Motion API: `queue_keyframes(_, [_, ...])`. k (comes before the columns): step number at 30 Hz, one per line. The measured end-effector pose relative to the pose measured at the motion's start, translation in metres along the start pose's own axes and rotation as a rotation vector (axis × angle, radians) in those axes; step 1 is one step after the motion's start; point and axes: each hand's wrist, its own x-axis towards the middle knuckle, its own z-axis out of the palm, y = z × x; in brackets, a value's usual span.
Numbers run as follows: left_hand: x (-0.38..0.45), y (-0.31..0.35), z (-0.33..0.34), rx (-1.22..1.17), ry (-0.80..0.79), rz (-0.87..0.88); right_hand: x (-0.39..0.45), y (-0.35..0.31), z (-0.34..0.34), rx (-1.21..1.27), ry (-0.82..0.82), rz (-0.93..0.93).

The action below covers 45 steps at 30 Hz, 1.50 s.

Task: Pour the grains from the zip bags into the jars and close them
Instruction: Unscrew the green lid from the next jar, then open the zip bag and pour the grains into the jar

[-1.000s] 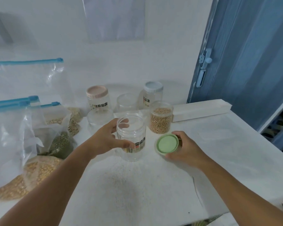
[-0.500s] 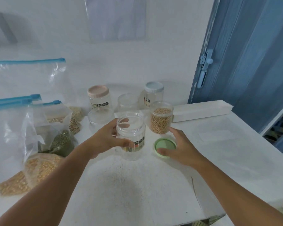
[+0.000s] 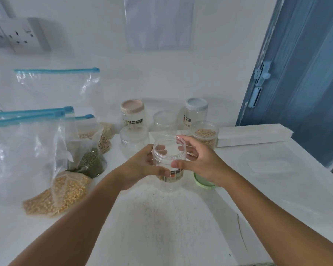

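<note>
Both the left hand and right hand curl round the empty open jar on the tabletop, its lid beside it; one jar holds grain uncapped, while the bags remain full.

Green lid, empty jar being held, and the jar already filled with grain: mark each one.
green lid [image 3: 203, 183], head view, on its visible front rim below the right hand.
empty jar [image 3: 169, 150], head view, on its clear upper wall.
grain-filled jar [image 3: 205, 135], head view, on the grain.
</note>
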Motion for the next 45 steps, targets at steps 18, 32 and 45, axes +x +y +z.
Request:
queue_keyframes(18, [-0.090,0.035,0.000,0.520,0.280,-0.070,-0.010,-0.055,0.004,-0.328,0.136,-0.221])
queue_keyframes(32, [-0.274,0.037,-0.114,0.540,0.810,0.339,0.011,-0.141,0.170,-0.074,-0.187,-0.241])
queue_keyframes(45, [-0.283,-0.008,-0.261,0.222,1.168,0.301,0.035,-0.153,0.244,0.134,0.092,-0.204])
